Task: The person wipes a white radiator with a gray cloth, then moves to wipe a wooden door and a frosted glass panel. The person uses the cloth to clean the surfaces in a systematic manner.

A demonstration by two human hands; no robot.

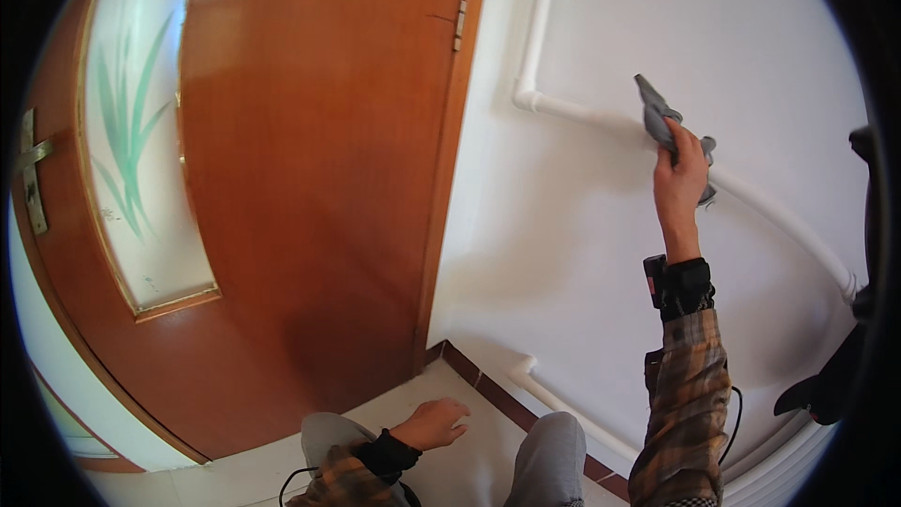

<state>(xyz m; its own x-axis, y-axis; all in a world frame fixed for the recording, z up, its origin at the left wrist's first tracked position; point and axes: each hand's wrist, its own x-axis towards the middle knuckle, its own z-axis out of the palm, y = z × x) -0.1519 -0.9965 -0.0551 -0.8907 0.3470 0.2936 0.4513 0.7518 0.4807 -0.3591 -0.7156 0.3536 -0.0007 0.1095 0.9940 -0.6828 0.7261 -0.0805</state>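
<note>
My right hand is stretched out to the wall, its fingers closed round a crumpled grey cloth. Cloth and hand are at a white pipe that runs along the wall, and they cover part of it. Corners of the cloth stick out above and beside my fingers. Low down, my left hand hovers near my knee with nothing in it, its fingers loosely apart. Dark bands wrap both wrists.
A brown wooden door with a frosted glass panel stands at the left, with a metal handle. A lower white pipe runs above the dark skirting. Dark objects hang at the right edge.
</note>
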